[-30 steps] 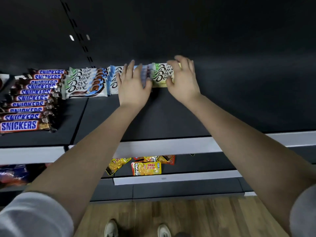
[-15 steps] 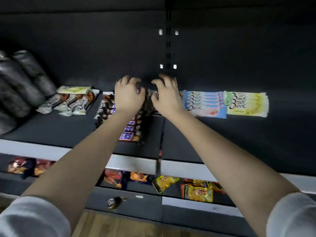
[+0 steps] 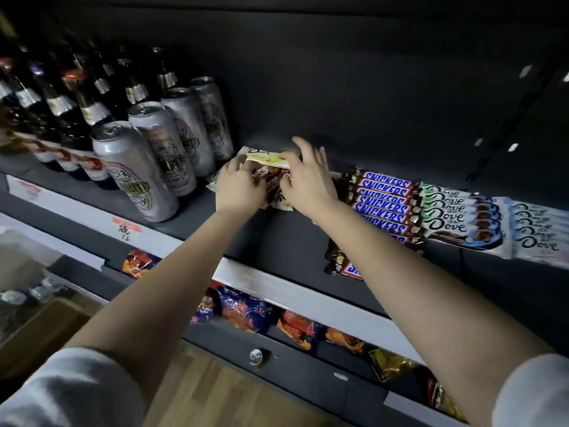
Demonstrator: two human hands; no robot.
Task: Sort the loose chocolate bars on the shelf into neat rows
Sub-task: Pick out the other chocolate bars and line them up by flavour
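A loose pile of Dove chocolate bars (image 3: 267, 163) lies on the dark shelf (image 3: 277, 238), a pale yellow one on top. My left hand (image 3: 238, 188) grips the pile's left side and my right hand (image 3: 308, 180) holds its right side. To the right runs a neat row of Snickers bars (image 3: 385, 200), then rows of Dove bars (image 3: 455, 217) and pale Dove bars (image 3: 538, 232). One Snickers bar (image 3: 341, 263) lies nearer the shelf's front, partly under my right forearm.
Silver beer cans (image 3: 144, 167) and dark bottles (image 3: 74, 97) stand just left of the pile. The shelf's white front edge (image 3: 277, 282) runs below. Snack bags (image 3: 243, 312) fill the lower shelf. A wooden floor shows at the bottom.
My view has swung left, bringing cans and bottles into sight. Both hands have moved from the Snickers row to the loose Dove pile on its left and taken hold of it.
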